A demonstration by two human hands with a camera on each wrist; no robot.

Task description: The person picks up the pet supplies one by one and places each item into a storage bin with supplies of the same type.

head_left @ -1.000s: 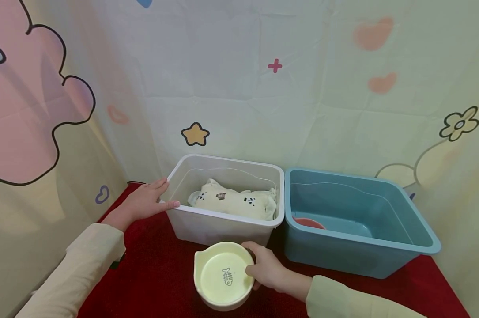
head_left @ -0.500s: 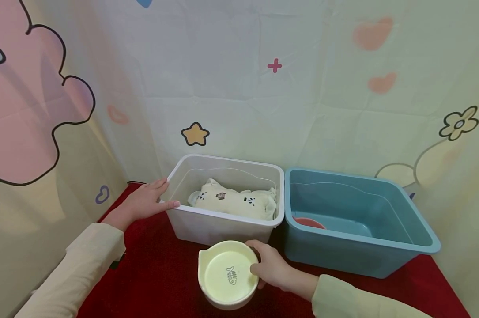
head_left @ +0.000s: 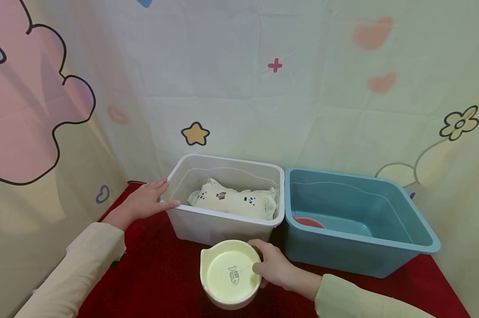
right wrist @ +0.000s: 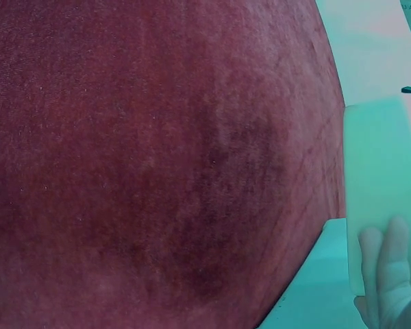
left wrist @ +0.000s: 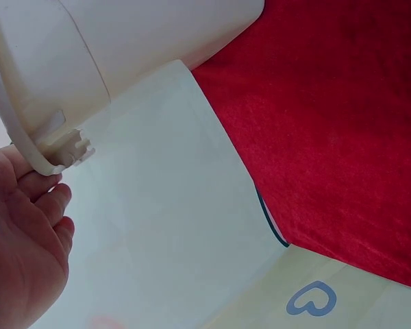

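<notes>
My right hand (head_left: 277, 267) grips a pale yellow cat bowl (head_left: 219, 278) by its right side, thumb over the rim. The bowl has a pointed ear on its edge and a fishbone print inside, and it tilts toward the head camera. Two fingers (right wrist: 394, 267) lie against its outer wall in the right wrist view. My left hand (head_left: 145, 201) rests on the front left corner of the white bin (head_left: 223, 225), thumb along the front rim and fingers at the left rim. Inside that bin lies a cream cushion (head_left: 231, 203) printed with animal faces.
A blue bin (head_left: 350, 251) stands right beside the white one, with a coral-red round item (head_left: 308, 223) partly hidden behind its front wall. Both bins sit on a red cloth (head_left: 152, 274). A printed curtain (head_left: 239, 110) hangs close behind them.
My right hand has shifted slightly to the right with the cat bowl in its grip. The left hand and both bins have stayed in place.
</notes>
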